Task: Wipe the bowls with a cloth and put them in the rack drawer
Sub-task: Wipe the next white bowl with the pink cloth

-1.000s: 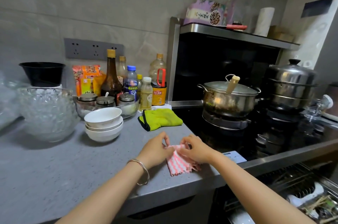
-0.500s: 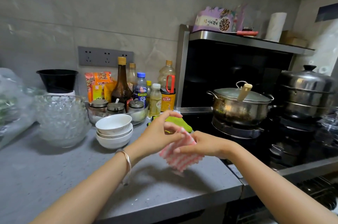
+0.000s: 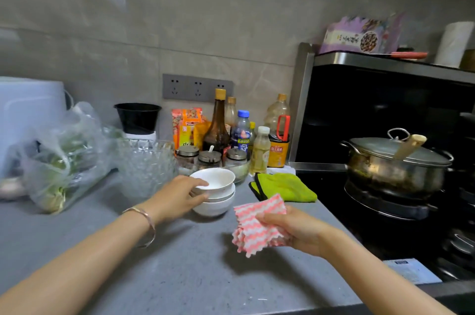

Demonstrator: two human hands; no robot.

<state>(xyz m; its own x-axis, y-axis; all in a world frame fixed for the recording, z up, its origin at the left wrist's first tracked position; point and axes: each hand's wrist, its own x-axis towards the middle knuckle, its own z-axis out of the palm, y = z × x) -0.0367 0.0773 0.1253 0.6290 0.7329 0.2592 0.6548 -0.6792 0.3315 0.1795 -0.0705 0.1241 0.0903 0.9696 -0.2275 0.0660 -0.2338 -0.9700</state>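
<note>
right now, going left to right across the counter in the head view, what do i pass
bag of greens → glass bowl → white bowls → pink cloth → pot; the green mitt is left out, as it overlaps the cloth

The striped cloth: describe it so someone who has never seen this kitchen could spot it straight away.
Find the grey countertop left of the black stove. Near the counter's front edge, the right hand grips the cloth. It has pink and white zigzag stripes, unlike the plain lime-green mitt lying flat behind it.
</note>
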